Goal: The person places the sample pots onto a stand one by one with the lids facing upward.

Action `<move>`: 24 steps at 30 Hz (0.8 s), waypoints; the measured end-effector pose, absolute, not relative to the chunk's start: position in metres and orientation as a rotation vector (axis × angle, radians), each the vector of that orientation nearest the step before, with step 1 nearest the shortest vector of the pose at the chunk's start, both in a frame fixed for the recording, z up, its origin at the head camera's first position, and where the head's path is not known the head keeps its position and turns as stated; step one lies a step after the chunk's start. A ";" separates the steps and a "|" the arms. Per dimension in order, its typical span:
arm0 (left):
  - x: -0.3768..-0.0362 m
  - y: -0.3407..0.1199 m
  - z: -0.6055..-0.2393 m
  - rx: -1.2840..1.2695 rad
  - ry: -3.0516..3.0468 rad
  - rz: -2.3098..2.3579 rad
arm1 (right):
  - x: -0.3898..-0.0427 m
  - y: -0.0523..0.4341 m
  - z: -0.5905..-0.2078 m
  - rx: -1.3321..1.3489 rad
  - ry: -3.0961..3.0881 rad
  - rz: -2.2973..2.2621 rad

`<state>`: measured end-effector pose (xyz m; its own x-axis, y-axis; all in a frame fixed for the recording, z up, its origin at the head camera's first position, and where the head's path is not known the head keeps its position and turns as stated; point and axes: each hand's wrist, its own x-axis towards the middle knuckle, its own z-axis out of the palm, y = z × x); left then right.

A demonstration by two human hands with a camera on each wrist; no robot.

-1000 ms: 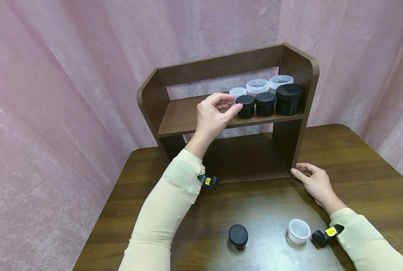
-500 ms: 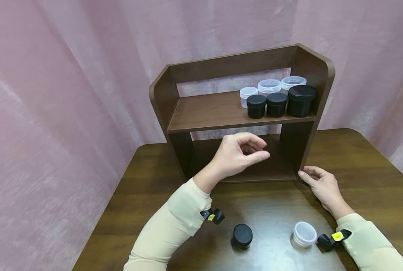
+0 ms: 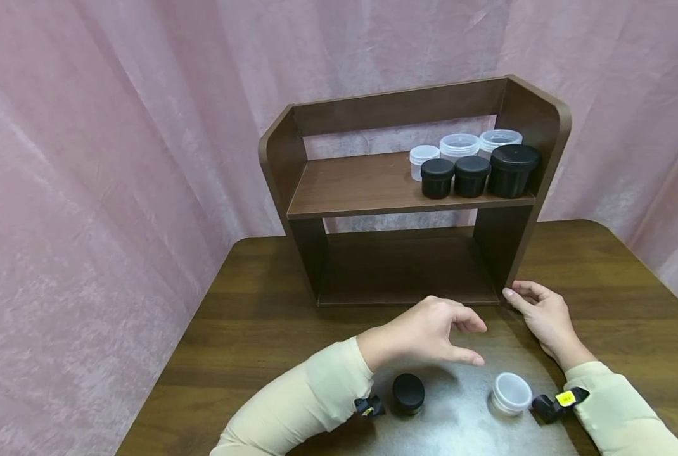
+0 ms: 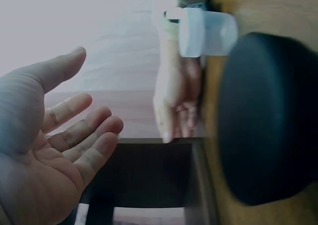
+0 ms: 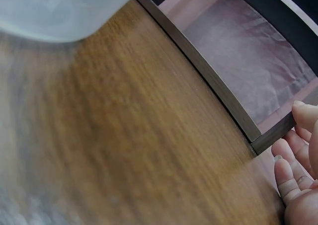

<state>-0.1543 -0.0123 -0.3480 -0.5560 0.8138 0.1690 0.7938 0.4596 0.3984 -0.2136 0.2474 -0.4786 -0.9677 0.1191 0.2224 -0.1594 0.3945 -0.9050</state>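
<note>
My left hand (image 3: 430, 332) is above the table in front of the shelf, fingers spread from the thumb and holding nothing. Just below its wrist stands a small jar with a black lid (image 3: 409, 391), large and close in the left wrist view. A small translucent jar (image 3: 512, 392) stands further right, between the two hands. At the lower right front corner of the brown two-tier shelf (image 3: 345, 183), my right hand (image 3: 544, 316) grips the side panel. The right wrist view has its thumb (image 5: 304, 114) on one face and its fingers (image 5: 288, 178) on the other.
On the shelf's upper tier, three black jars (image 3: 472, 176) line the front right, the rightmost largest. Behind them are three translucent jars (image 3: 459, 144). A pink curtain (image 3: 145, 158) hangs behind the wooden table (image 3: 259, 342).
My left hand has come away from the front left black jar on the upper tier, moving down and toward me over the table. My right hand has stayed at the shelf's corner.
</note>
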 end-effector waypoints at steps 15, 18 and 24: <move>-0.158 -0.003 -0.379 1.529 2.536 0.535 | -0.214 0.247 -0.479 0.029 -2.405 1.586; -0.158 0.002 -0.383 1.547 2.525 0.502 | -0.215 0.248 -0.479 0.030 -2.411 1.571; -0.154 0.015 -0.386 1.535 2.489 0.401 | -0.215 0.250 -0.480 0.019 -2.429 1.559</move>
